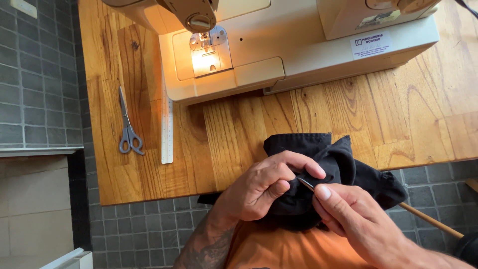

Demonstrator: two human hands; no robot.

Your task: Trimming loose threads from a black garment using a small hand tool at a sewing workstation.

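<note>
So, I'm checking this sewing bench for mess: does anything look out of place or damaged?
Nothing stands out. Scissors and ruler lie neatly beside the lit sewing machine. Left hand pinches the bunched black fabric; right hand holds a thin tool against it.

Two bare hands, no gloves, no rings or watch in view. Left hand [264, 187]: short, trimmed nails, knuckles and tendons clearly marked. Left forearm bare to the picture's lower edge, covered with dark tattoo work, curling and leaf-like lines running up toward the wrist. Right hand [348, 214]: broad thumbnail, pale and cut short, facing the camera; wrist and forearm bare, no tattoo to be seen on the part in view, no sleeve reaching it. Below and between the arms, an orange garment of plain cloth, no print or seam showing, filling the lower middle of the view. Sleeves out of view on both sides.
</note>
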